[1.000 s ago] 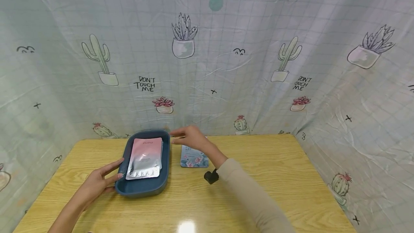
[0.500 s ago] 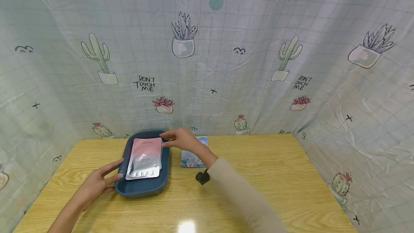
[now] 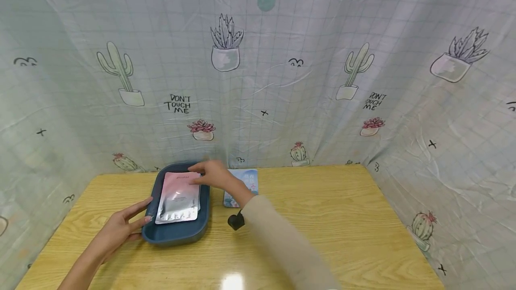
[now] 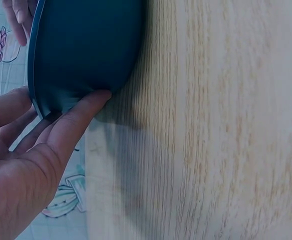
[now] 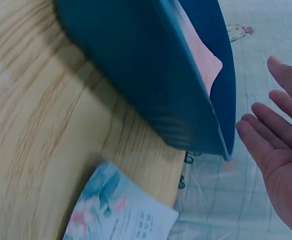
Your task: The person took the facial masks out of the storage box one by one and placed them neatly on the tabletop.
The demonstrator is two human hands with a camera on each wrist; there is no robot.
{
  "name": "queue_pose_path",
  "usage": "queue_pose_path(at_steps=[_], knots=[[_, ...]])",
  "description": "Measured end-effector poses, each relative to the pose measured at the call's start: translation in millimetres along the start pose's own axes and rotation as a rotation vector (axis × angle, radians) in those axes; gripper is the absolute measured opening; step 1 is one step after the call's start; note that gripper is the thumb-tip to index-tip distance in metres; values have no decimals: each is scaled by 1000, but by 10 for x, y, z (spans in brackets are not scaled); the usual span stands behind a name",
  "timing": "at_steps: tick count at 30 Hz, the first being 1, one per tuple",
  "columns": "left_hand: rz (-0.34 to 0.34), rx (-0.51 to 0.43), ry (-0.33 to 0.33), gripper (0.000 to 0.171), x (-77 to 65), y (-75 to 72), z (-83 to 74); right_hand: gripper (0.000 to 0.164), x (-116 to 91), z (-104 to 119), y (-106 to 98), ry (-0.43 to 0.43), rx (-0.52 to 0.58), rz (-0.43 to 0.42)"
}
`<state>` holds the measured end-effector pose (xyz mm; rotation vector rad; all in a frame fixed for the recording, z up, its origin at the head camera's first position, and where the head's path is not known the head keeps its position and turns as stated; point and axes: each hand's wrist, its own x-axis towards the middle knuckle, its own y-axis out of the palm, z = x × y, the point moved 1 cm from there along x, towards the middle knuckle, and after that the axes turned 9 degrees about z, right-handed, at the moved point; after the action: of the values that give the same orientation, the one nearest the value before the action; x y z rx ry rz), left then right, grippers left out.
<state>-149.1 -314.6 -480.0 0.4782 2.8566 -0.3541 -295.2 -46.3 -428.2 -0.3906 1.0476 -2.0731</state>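
Observation:
A dark blue plastic basin [image 3: 177, 236] stands on the left part of the table, its wall also close in the left wrist view. My left hand [image 3: 121, 227] grips its left wall, with fingers on both sides of the rim. Inside lies a pink-and-silver face mask sachet [image 3: 177, 200], flat on another sachet whose edge peeks out at the right. Over the top right corner of the pink sachet reaches my right hand [image 3: 215, 174], fingers extended and holding nothing. In the right wrist view the right hand's fingers [image 5: 266, 125] are spread above the basin's rim.
A blue floral sachet [image 3: 250, 180] lies right of the basin, partly behind my right forearm. A black object [image 3: 235, 221] shows below the right wrist. The wooden table [image 3: 322, 218] ends at a cactus-print curtain [image 3: 266, 79] behind.
My right hand has moved left, from beside the basin's right rim to over the pink sachet. More of the floral sachet shows. The left hand and basin stay put.

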Motion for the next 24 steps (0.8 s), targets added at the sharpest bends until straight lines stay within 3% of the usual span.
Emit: queue_pose_path(at_steps=[8, 15, 20, 24], knots=[[9, -1, 7, 75, 35, -10, -22, 46, 166, 63, 88, 76, 44, -14], [7, 5, -5, 75, 47, -23, -24, 48, 353, 123, 240, 272, 115, -85], [9, -5, -8, 74, 48, -20, -18, 49, 463, 192, 347, 371, 63, -113], [8, -5, -8, 75, 46, -20, -23, 52, 516, 233, 416, 443, 83, -107]])
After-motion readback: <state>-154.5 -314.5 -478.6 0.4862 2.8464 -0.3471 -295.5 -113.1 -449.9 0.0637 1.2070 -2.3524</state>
